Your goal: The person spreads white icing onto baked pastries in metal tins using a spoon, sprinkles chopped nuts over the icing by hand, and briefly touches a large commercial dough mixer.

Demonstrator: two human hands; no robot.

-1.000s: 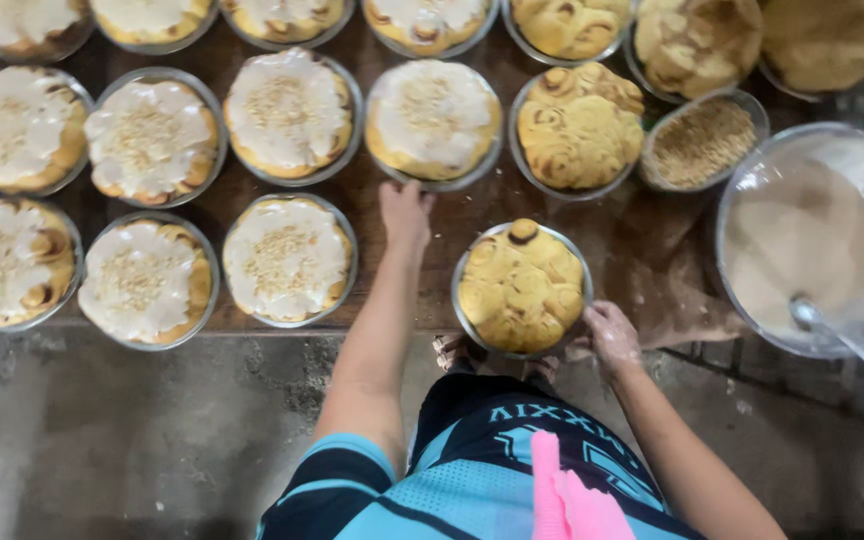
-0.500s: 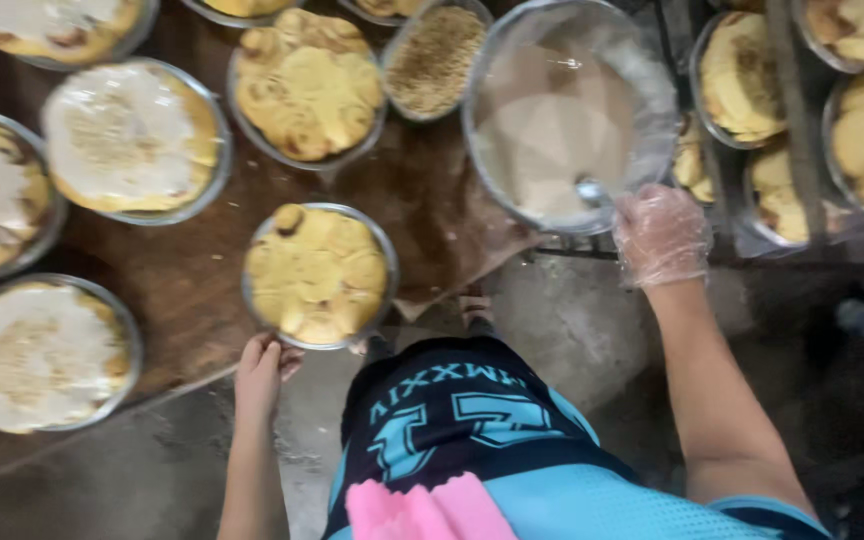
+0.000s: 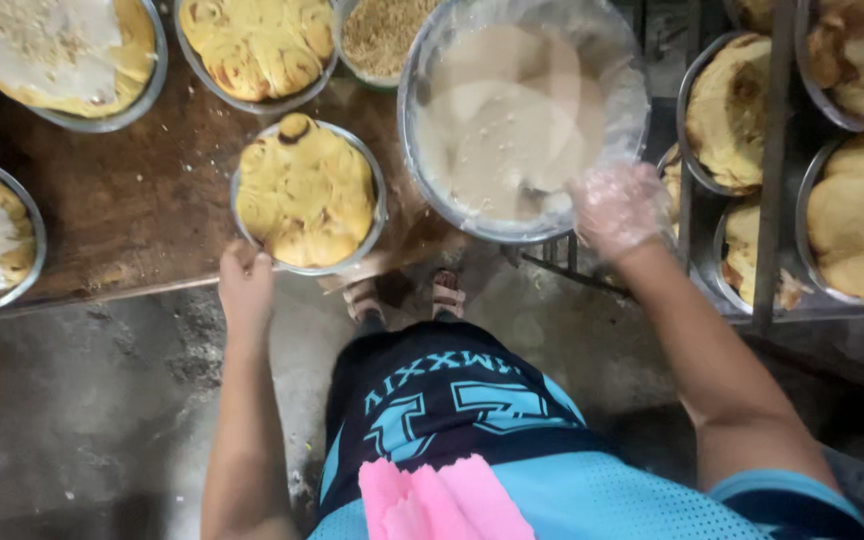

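Steadying the round metal pan of plain yellow buns (image 3: 307, 195) at its near rim, the left hand (image 3: 245, 290) is curling its fingers on the wooden table's (image 3: 132, 215) edge. The right hand (image 3: 614, 207), in a clear plastic glove, is dipping into the large metal bowl of beige icing (image 3: 522, 115), fingers seemingly closed around a utensil, though blurred.

Pan of rolls (image 3: 307, 193): set on the table (image 3: 132, 215), just beyond the left hand (image 3: 245, 290) fingers. Bowl of batter (image 3: 522, 115): placed right of that pan, the right hand (image 3: 615, 207) fingers at its near rim. 2 further pans (image 3: 257, 45) are ranged behind; a crumb bowl (image 3: 384, 32) is lodged between.
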